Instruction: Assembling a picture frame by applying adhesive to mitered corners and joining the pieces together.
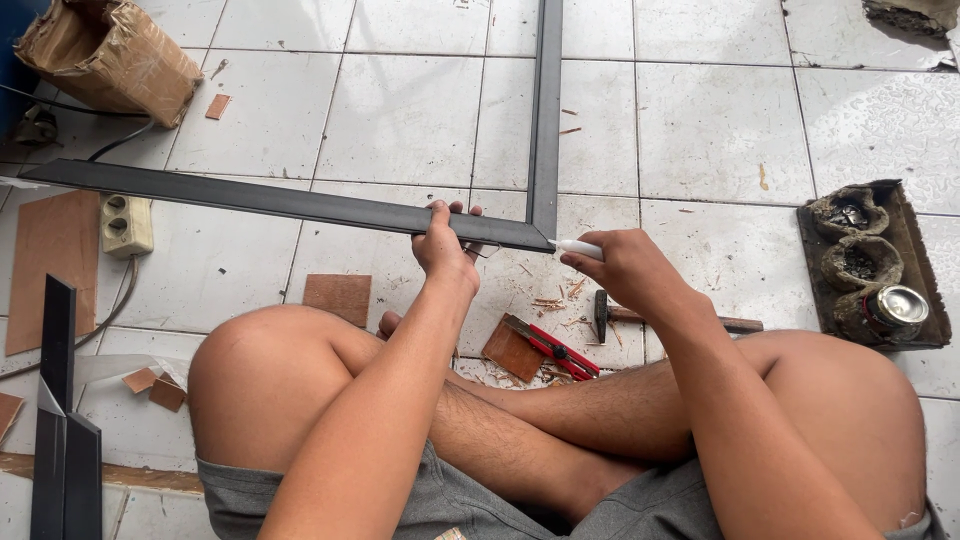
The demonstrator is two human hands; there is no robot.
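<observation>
A dark grey frame (300, 203) made of long mitred strips lies over the white tiled floor, its corner joint near the middle of the view. My left hand (443, 245) grips the lower strip just left of that corner. My right hand (628, 270) holds a small white tube (578, 247) with its tip pointing at the corner joint. I sit cross-legged, knees on either side of my arms.
A hammer (602, 316) and red pliers (562, 352) lie among wood shavings by my legs. Brown board offcuts (338, 296) lie scattered about. A power strip (127, 224) and crumpled cardboard box (108, 55) sit at left. A dark tray (912, 250) with tins sits at right. Spare dark strips (60, 440) stand at lower left.
</observation>
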